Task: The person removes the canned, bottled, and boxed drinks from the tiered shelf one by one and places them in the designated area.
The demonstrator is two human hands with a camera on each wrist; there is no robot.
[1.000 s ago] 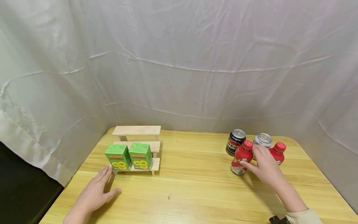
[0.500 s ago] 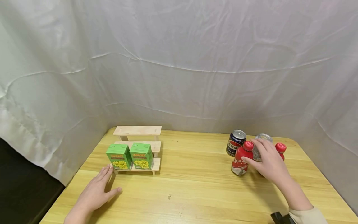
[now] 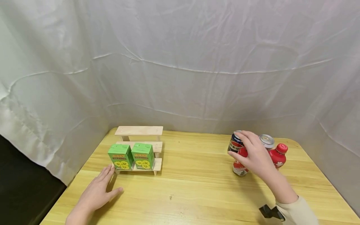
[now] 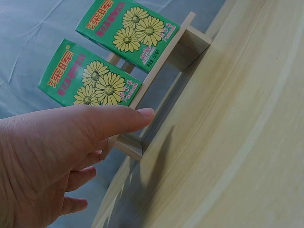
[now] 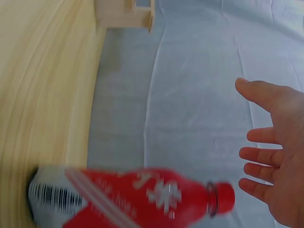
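My left hand [image 3: 95, 190] lies with extended fingers, its fingertips right at the left front corner of a small stepped wooden rack [image 3: 138, 130]. Two green drink cartons with yellow flowers, a left one [image 3: 121, 157] and a right one [image 3: 143, 157], stand side by side on its lowest step. Over on the right, my right hand [image 3: 254, 156] hovers with spread fingers above a red bottle [image 3: 240, 168], partly hiding it in the head view. The right wrist view shows a gap between these fingers [image 5: 261, 156] and a red bottle cap [image 5: 222, 197]. Nothing is in either hand.
Behind the front bottle stands a dark blue can [image 3: 235, 146]. A silver can [image 3: 267, 141] and a second red bottle [image 3: 278, 155] are just right of the right hand. A pale curtain [image 3: 197, 93] hangs along the wooden table's [image 3: 191, 181] back and sides.
My right hand has lifted and shifted left, from beside the front red bottle to over it, uncovering more of the second bottle. The left hand has stayed in place.
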